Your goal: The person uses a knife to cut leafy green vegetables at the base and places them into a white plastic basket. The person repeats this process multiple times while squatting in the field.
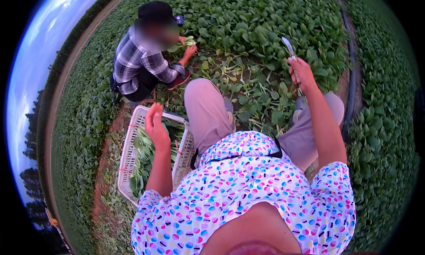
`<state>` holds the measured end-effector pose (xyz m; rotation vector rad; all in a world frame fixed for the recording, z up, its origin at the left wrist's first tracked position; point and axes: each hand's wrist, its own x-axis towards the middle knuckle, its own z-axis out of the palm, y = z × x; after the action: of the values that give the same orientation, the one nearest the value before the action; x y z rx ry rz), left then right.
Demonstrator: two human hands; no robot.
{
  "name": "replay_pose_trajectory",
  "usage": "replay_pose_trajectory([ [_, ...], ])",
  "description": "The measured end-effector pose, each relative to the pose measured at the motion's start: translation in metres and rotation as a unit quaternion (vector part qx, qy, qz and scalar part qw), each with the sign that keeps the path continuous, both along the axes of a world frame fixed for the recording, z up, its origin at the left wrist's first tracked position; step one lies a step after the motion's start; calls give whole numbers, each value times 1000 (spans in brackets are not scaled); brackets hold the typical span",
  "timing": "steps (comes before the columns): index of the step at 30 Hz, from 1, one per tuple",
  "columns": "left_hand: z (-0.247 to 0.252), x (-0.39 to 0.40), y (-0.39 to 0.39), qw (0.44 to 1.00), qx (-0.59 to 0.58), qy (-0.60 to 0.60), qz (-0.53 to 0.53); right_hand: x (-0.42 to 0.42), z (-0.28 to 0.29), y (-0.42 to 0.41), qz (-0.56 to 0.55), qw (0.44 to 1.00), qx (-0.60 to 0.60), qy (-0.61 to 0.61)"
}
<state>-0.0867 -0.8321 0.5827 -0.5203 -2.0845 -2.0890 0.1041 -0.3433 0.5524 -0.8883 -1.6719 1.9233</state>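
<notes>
My right hand (301, 73) grips the handle of a small knife (288, 47), its curved metal blade pointing up and away over the leafy green plants (252, 26). My left hand (156, 126) is raised above a white plastic crate (125, 162), fingers extended and nothing seen in it. Inside the crate lie cut leafy greens (143, 148) with pale stalks, partly hidden by my left forearm. Red ties hang on the crate's walls. Between my bent knees, loose leaves and cut stems (262, 92) cover the soil.
A co-worker (142, 62) in a plaid shirt crouches ahead on the left, holding a small bunch of greens (188, 42) in both hands. A dark hose (351, 62) runs along the bed's right side. Bare reddish soil (104, 168) borders the crate's left.
</notes>
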Motion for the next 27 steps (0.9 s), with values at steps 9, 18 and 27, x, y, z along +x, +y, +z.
replay_pose_trajectory([
  [9,8,46,245,871,-39,-43,-487,128,41,-6,-202,976,48,60],
  [18,-255,139,277,481,-486,-47,-728,175,104,-37,-289,923,-97,236],
  [27,-383,102,207,318,-550,-22,-772,151,136,-57,-293,919,-80,252],
])
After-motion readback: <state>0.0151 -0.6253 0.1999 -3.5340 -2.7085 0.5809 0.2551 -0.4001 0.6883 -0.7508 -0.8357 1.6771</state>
